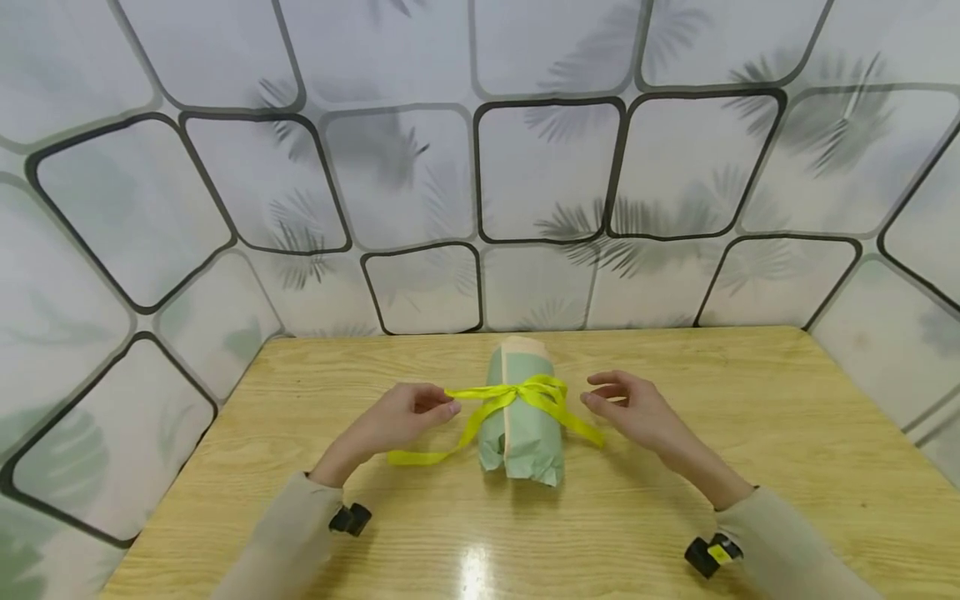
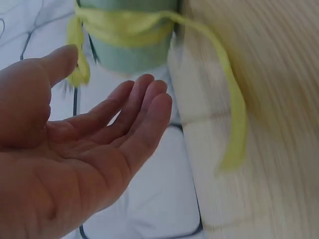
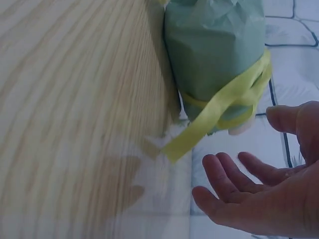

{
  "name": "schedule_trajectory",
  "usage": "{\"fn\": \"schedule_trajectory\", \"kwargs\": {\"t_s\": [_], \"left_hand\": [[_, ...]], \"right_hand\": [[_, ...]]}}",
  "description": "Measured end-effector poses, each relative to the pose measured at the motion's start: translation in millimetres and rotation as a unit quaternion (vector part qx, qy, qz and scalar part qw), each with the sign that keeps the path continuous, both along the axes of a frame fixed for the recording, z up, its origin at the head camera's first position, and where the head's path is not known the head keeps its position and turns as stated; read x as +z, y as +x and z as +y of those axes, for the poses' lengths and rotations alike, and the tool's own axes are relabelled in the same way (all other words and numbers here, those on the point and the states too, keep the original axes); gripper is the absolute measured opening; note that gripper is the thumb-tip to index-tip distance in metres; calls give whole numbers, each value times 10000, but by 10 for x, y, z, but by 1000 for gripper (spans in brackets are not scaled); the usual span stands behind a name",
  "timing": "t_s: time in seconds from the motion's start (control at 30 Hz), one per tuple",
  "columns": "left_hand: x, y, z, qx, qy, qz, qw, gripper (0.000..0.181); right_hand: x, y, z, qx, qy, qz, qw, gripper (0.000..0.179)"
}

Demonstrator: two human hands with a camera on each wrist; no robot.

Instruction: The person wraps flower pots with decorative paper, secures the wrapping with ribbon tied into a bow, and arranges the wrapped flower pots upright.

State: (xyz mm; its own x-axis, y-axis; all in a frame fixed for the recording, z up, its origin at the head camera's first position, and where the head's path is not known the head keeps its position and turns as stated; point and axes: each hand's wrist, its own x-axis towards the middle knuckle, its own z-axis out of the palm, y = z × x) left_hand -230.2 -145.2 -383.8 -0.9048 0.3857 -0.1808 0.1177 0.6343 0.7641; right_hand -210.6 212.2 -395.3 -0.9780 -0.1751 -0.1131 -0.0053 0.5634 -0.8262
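A bundle wrapped in pale green paper lies on the table, tied round its middle with a yellow ribbon. The ribbon makes a bow on top. One tail runs out to the left and bends down beside the bundle; the other slants to the right. On the left, my left hand has its fingertips right at a strip of ribbon; in the left wrist view its fingers are spread apart from the thumb, with nothing gripped. To the right of the bow hovers my right hand, fingers loosely bent and holding nothing.
Beneath the bundle is a light wooden table. A pale curtain or wall covering with dark rounded outlines and leaf prints stands along its back and sides. Small black devices sit at both wrists, by the beige sleeves.
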Motion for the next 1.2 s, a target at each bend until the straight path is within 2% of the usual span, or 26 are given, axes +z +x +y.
{"fn": "schedule_trajectory", "kwargs": {"t_s": [0.07, 0.2, 0.33, 0.43, 0.53, 0.83, 1.0, 1.2], "left_hand": [[-2, -6, 110, -5, 287, -276, 9992, 57], [9, -40, 275, -88, 680, -755, 9948, 51], [1, -84, 356, -149, 929, -1302, 9870, 54], [-9, -113, 390, -167, 1078, -1578, 9814, 56], [-12, -129, 417, -178, 1097, -1665, 9798, 54], [-20, -129, 494, 36, 1281, -1958, 9722, 53], [-44, -145, 494, 131, 1274, -2067, 9700, 60], [-78, -166, 488, 45, 1290, -2126, 9686, 55]], "right_hand": [[12, -22, -70, 94, 25, -119, 9999, 67], [10, -48, -196, 297, 67, -449, 9985, 76], [-1, -58, -283, 435, 139, -745, 9962, 81], [-3, -64, -326, 466, 155, -884, 9949, 83], [-10, -72, -352, 502, 130, -941, 9942, 81], [11, -84, -386, 526, 42, -1158, 9919, 74], [17, -95, -394, 571, -385, -1407, 9877, 72], [27, -124, -381, 747, -899, -1635, 9796, 72]]}}
